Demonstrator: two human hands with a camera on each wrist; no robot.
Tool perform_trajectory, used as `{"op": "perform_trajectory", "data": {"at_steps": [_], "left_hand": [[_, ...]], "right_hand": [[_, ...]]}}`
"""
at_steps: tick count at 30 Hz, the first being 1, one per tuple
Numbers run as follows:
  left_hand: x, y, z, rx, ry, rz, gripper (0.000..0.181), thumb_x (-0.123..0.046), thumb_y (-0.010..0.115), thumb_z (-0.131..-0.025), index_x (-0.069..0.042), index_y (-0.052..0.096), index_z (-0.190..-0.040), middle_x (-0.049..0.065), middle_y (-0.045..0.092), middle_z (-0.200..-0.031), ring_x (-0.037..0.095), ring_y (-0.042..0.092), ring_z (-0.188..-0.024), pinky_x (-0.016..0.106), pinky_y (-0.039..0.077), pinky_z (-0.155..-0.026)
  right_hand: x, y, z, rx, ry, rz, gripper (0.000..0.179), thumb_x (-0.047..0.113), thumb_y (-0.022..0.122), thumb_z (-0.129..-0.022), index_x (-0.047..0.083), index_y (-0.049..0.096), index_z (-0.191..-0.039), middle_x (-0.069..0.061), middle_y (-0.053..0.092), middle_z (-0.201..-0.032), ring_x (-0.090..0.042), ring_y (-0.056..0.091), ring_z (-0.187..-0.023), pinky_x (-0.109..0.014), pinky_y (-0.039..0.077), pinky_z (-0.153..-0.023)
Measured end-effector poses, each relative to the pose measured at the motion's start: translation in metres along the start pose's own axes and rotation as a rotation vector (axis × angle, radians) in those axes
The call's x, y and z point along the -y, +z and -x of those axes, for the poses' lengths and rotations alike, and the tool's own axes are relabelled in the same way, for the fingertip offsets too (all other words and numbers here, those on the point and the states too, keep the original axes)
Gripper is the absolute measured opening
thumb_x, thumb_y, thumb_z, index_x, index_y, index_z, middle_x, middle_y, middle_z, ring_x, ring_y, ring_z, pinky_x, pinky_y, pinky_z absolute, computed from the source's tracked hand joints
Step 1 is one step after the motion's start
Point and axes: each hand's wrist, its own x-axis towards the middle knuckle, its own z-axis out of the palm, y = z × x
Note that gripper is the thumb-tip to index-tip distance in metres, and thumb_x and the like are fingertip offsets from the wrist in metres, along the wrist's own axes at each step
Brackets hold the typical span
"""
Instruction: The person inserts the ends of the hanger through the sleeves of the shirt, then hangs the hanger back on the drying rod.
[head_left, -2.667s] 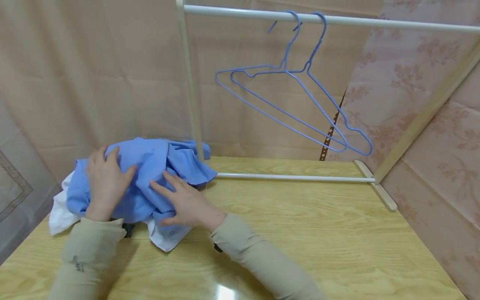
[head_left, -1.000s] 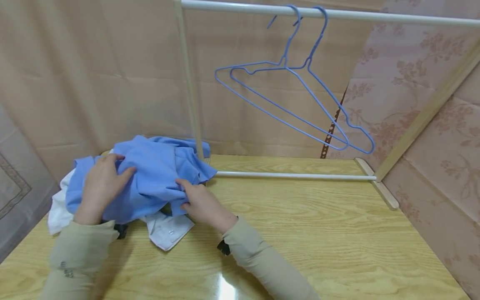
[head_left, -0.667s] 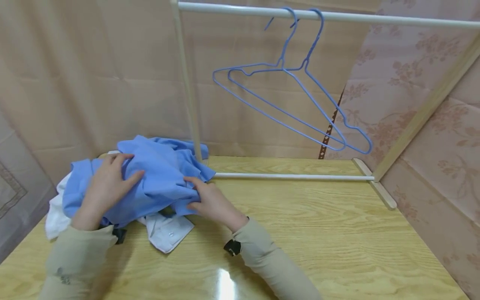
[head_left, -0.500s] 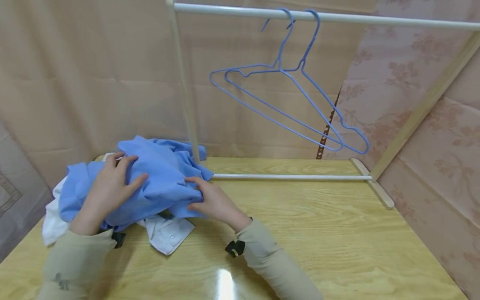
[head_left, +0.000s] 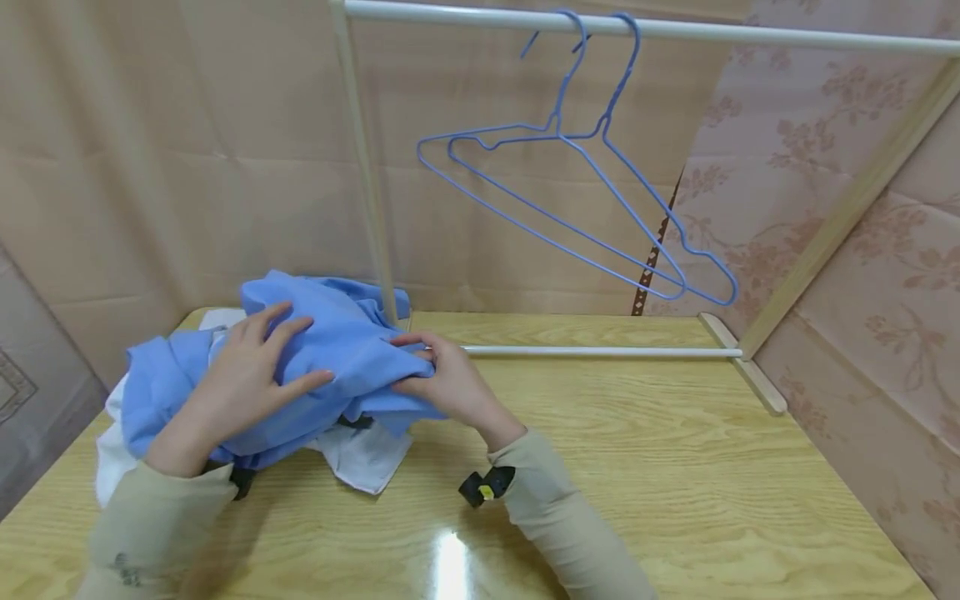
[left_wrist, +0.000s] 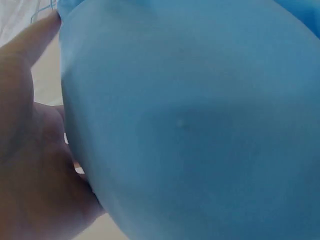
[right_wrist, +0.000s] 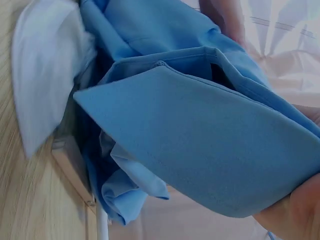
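A crumpled blue shirt (head_left: 352, 350) lies bunched at the table's left side, over a white garment whose corner (head_left: 365, 460) sticks out in front. My left hand (head_left: 242, 379) rests on the shirt's left part with fingers spread. At the shirt's right end my right hand (head_left: 459, 385) pinches an edge between thumb and fingers. The right wrist view shows that thumb (right_wrist: 302, 205) at a stiff, pointed blue flap (right_wrist: 200, 145). Smooth blue cloth (left_wrist: 190, 100) fills most of the left wrist view, my palm (left_wrist: 40, 170) alongside it.
Two blue wire hangers (head_left: 557, 125) hang from the rack's white top rail (head_left: 712, 32). The rack's left post (head_left: 367, 183) stands behind the shirt, and a low white bar (head_left: 600, 352) crosses the back of the wooden table (head_left: 637, 483).
My right hand, first spread over the shirt, has taken hold of its edge and drawn it right and slightly up. My left hand has moved right across the cloth.
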Motion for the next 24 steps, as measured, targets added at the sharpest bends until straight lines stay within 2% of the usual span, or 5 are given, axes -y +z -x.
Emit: {"op": "perform_trajectory", "data": {"at_steps": [6, 9, 14, 17, 24], "left_hand": [[-0.009, -0.002, 0.004, 0.047, 0.000, -0.100, 0.094, -0.066, 0.066, -0.065, -0.004, 0.044, -0.132, 0.028, 0.032, -0.136, 0.057, 0.018, -0.125, 0.067, 0.018, -0.096], [-0.014, -0.002, 0.005, 0.051, 0.003, -0.122, 0.097, -0.068, 0.066, -0.062, -0.004, 0.043, -0.132, 0.028, 0.030, -0.137, 0.058, 0.012, -0.127, 0.067, 0.010, -0.099], [-0.017, 0.001, 0.006, 0.014, 0.044, -0.136, 0.093, -0.056, 0.075, -0.060, -0.003, 0.044, -0.131, 0.028, 0.027, -0.139, 0.049, 0.005, -0.133, 0.063, -0.003, -0.103], [-0.016, 0.004, 0.006, -0.033, 0.102, -0.136, 0.089, -0.046, 0.079, -0.059, -0.002, 0.046, -0.128, 0.027, 0.030, -0.139, 0.045, 0.009, -0.135, 0.060, -0.003, -0.105], [-0.022, 0.006, 0.001, -0.042, 0.167, -0.104, 0.078, -0.033, 0.080, -0.063, 0.000, 0.048, -0.126, 0.022, 0.045, -0.131, 0.041, 0.033, -0.126, 0.055, 0.008, -0.107]], "right_hand": [[0.002, -0.005, 0.000, 0.007, 0.068, -0.236, 0.048, -0.002, 0.067, -0.076, 0.005, 0.052, -0.120, -0.022, 0.065, -0.100, -0.014, 0.062, -0.079, -0.025, 0.049, -0.070], [0.005, -0.007, 0.001, 0.002, 0.081, -0.265, 0.047, -0.004, 0.066, -0.076, 0.004, 0.051, -0.120, -0.023, 0.065, -0.099, -0.013, 0.061, -0.078, -0.024, 0.048, -0.069], [0.009, -0.012, 0.003, -0.004, 0.108, -0.300, 0.046, -0.004, 0.065, -0.077, 0.004, 0.051, -0.120, -0.020, 0.065, -0.097, -0.012, 0.060, -0.075, -0.024, 0.047, -0.068], [0.013, -0.017, 0.005, -0.006, 0.115, -0.340, 0.045, -0.004, 0.064, -0.077, 0.003, 0.050, -0.119, -0.019, 0.064, -0.099, -0.011, 0.060, -0.076, -0.024, 0.048, -0.068], [0.020, -0.027, 0.009, -0.021, 0.116, -0.390, 0.046, -0.007, 0.063, -0.077, 0.003, 0.051, -0.120, -0.016, 0.065, -0.099, -0.009, 0.060, -0.075, -0.023, 0.047, -0.066]]}}
